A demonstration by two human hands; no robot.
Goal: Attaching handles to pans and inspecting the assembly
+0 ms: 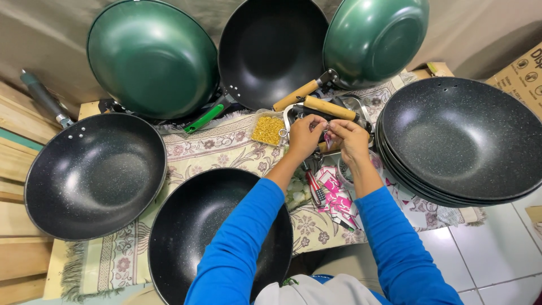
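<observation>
While your left hand and right hand pinched a small pink-tagged piece between them, wooden handles lay just beyond your fingertips.

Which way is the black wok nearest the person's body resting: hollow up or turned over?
Hollow up: the black wok shows its dark inner bowl and rim on the patterned cloth.

Small pink item pinched between both hands' fingertips, above patterned cloth.
</observation>
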